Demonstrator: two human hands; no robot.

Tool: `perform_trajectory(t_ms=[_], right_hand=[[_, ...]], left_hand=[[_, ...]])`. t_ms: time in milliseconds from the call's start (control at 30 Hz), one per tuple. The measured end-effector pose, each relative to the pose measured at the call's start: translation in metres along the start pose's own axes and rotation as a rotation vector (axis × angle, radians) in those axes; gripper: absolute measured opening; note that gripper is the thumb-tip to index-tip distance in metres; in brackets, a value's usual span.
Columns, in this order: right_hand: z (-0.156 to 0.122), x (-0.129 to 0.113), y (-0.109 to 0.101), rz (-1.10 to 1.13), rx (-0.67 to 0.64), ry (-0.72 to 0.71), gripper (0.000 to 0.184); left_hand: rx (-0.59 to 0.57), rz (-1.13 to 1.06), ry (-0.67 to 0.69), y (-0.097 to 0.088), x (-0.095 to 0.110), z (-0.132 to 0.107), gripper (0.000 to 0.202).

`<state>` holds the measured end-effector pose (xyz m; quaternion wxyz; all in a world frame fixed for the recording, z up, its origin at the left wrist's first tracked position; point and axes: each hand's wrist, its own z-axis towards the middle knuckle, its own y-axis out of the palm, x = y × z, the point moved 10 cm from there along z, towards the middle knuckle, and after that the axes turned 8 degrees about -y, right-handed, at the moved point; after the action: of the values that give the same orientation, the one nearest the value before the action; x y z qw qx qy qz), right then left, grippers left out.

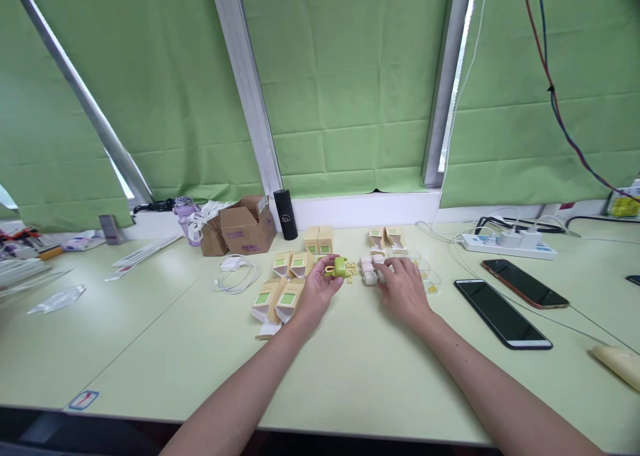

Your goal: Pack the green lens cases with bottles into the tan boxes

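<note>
In the head view my left hand (320, 284) has its thumb and fingers closed around a small green case (341, 267) with a loop on its side. Just right of the case lie small yellow pieces (351, 270), too small to identify. My right hand (403, 284) reaches down over a cluster of small white rounded cases (370, 278), its bent fingers gripping one at the cluster's right side. That hand partly hides the cluster. Clear plastic packs (431, 283) with yellow bits inside lie beyond my right hand.
Open cardboard boxes with green labels (263, 299) stand left of my left hand; more small boxes (319, 239) are behind. A brown carton (247, 226), black cylinder (285, 215) and white cable (235, 266) lie farther left. Phones (503, 313) and a power strip (507, 244) are right.
</note>
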<state>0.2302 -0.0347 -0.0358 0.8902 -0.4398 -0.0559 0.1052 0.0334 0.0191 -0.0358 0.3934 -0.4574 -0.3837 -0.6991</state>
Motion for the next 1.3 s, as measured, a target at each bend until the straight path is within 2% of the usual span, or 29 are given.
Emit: perform_trajectory(t_ms=[233,767,933,1100,1200,1300], right_hand=[[0.002,-0.023,0.007,-0.059,-0.005,-0.093,0.038],[0.012,-0.041,0.011,-0.237,0.007,-0.198,0.023],[0.010,-0.040,0.006,-0.188,0.047,-0.194,0.024],[0.004,-0.026,-0.012,0.104,0.218,-0.099,0.020],[0.001,-0.010,-0.024,0.482,0.367,0.052,0.020],[0.001,0.004,-0.015,0.994,0.406,0.254,0.029]], left_hand=[[-0.008,-0.018,-0.012,0.002,-0.002,-0.001,0.062],[-0.011,-0.004,-0.043,0.004,0.000,-0.005,0.062],[-0.001,0.014,-0.030,0.004,0.003,-0.006,0.060],[0.007,0.028,-0.002,0.002,0.005,-0.005,0.057],[0.014,0.050,0.016,0.001,0.006,-0.005,0.057],[0.023,0.069,0.032,-0.001,0.006,-0.004,0.057]])
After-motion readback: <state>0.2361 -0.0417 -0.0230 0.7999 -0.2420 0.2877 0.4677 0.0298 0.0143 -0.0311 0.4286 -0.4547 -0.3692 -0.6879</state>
